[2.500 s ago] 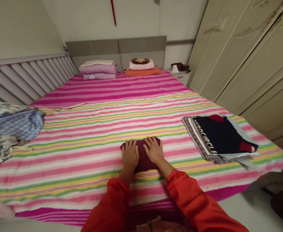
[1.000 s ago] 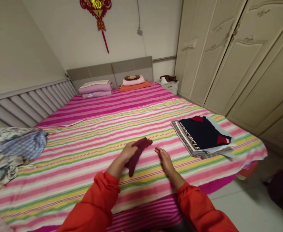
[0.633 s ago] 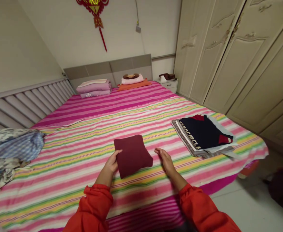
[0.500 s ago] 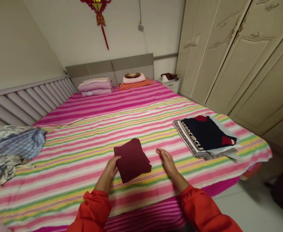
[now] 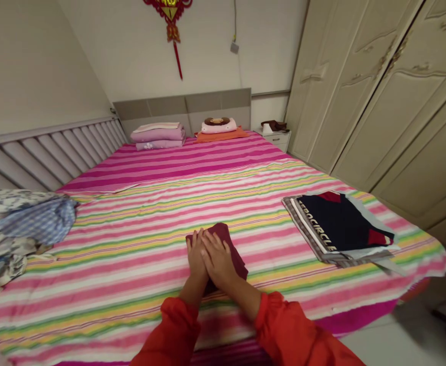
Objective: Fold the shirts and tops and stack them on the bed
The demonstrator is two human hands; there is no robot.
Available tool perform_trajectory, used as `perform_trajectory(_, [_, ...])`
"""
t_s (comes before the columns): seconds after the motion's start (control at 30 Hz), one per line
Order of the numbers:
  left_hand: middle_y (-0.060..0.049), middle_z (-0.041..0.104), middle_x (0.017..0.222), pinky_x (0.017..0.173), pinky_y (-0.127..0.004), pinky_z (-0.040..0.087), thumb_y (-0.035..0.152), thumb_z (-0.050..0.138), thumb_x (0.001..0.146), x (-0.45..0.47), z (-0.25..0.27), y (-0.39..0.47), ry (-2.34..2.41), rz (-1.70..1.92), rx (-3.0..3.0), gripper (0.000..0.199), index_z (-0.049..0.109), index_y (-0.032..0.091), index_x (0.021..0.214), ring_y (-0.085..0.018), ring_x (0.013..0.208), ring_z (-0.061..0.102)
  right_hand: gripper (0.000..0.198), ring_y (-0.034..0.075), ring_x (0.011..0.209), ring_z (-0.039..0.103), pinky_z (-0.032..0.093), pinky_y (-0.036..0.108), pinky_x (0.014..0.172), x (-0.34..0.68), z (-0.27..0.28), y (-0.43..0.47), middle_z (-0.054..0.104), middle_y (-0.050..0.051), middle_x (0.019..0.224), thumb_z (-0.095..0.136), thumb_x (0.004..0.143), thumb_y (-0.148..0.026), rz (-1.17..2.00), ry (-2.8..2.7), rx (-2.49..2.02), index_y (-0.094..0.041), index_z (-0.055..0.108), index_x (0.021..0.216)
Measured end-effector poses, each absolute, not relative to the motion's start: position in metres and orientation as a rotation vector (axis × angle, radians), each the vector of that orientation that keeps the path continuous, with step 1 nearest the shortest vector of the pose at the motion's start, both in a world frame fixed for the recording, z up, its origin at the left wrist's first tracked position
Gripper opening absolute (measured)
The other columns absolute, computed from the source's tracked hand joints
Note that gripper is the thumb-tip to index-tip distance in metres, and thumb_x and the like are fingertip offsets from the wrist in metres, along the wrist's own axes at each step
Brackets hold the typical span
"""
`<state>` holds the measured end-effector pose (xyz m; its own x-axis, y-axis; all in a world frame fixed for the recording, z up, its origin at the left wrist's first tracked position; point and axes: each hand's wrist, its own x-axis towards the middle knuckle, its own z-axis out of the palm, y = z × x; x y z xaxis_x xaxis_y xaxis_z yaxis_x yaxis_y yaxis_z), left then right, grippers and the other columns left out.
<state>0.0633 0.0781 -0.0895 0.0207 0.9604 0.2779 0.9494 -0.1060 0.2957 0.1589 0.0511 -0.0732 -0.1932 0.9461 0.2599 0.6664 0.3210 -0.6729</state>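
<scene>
A folded maroon garment [image 5: 233, 250] lies on the striped bedspread [image 5: 139, 284] in front of me, partly covered by my hands. My left hand [image 5: 196, 256] rests flat on its left half, fingers stretched out. Beside it and touching it, my right hand [image 5: 218, 258] lies flat on the middle of the cloth, pointing up and to the left. Neither hand grips the fabric. To the right is a stack of folded clothes [image 5: 331, 223], topped by a navy piece with white lettering and red patches.
Loose, crumpled clothes [image 5: 36, 223] are heaped at the left edge. Folded lilac bedding [image 5: 160, 136] and a pillow on orange cloth [image 5: 223, 133] sit by the headboard [image 5: 150, 108]. A wardrobe [image 5: 383, 101] stands at the right, near a small nightstand [image 5: 278, 138].
My left hand has gone from holding the garment's left edge to lying on top of it. My right hand has moved left from the bare bedspread onto the garment.
</scene>
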Motion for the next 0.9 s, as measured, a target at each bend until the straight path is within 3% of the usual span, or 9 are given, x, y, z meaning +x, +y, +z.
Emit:
perform_trajectory(0.17, [-0.009, 0.039, 0.155, 0.114, -0.060, 0.029, 0.023, 0.038, 0.093, 0.054, -0.115, 0.078, 2.237, 0.427, 2.103, 0.051, 0.047, 0.021, 0.143, -0.032, 0.145, 0.029, 0.049, 0.023, 0.148, 0.021, 0.008, 0.055, 0.119, 0.154, -0.090, 0.086, 0.037, 0.000, 0.156, 0.033, 0.099, -0.042, 0.566, -2.139, -1.624, -0.031, 0.043, 0.146])
perform_trajectory(0.57, [-0.013, 0.050, 0.146, 0.115, -0.055, 0.032, 0.028, 0.030, 0.096, 0.042, -0.142, 0.080, 2.116, 1.012, 1.928, 0.049, 0.054, 0.014, 0.136, -0.030, 0.143, 0.035, 0.053, 0.020, 0.150, 0.015, 0.008, 0.048, 0.120, 0.193, -0.100, 0.118, 0.026, 0.001, 0.161, 0.024, 0.101, -0.037, 0.517, -2.063, -1.967, -0.025, 0.033, 0.151])
perform_trajectory(0.73, [-0.013, 0.048, 0.148, 0.120, -0.047, 0.026, 0.034, 0.034, 0.095, 0.022, -0.150, 0.076, 1.881, 1.302, 1.680, 0.048, 0.053, 0.015, 0.136, -0.024, 0.143, 0.036, 0.051, 0.021, 0.148, 0.021, 0.015, 0.047, 0.119, 0.213, -0.096, 0.101, 0.033, 0.002, 0.158, 0.027, 0.100, -0.033, 0.539, -2.022, -2.004, -0.024, 0.038, 0.149])
perform_trajectory(0.83, [-0.012, 0.042, 0.153, 0.123, -0.040, 0.021, 0.035, 0.037, 0.094, 0.016, -0.149, 0.067, 1.771, 1.424, 1.211, 0.051, 0.047, 0.015, 0.140, -0.022, 0.146, 0.030, 0.052, 0.026, 0.146, 0.027, 0.024, 0.049, 0.116, 0.218, -0.091, 0.085, 0.036, 0.008, 0.157, 0.030, 0.098, -0.032, 0.529, -1.953, -2.059, -0.017, 0.041, 0.147])
perform_trajectory(0.9, [-0.012, 0.043, 0.152, 0.120, -0.040, 0.028, 0.039, 0.035, 0.096, 0.016, -0.150, 0.059, 1.730, 1.443, 0.986, 0.053, 0.044, 0.016, 0.142, -0.022, 0.144, 0.034, 0.052, 0.028, 0.143, 0.032, 0.028, 0.048, 0.114, 0.213, -0.088, 0.068, 0.039, 0.013, 0.154, 0.033, 0.097, -0.029, 0.439, -1.892, -2.015, -0.014, 0.045, 0.145])
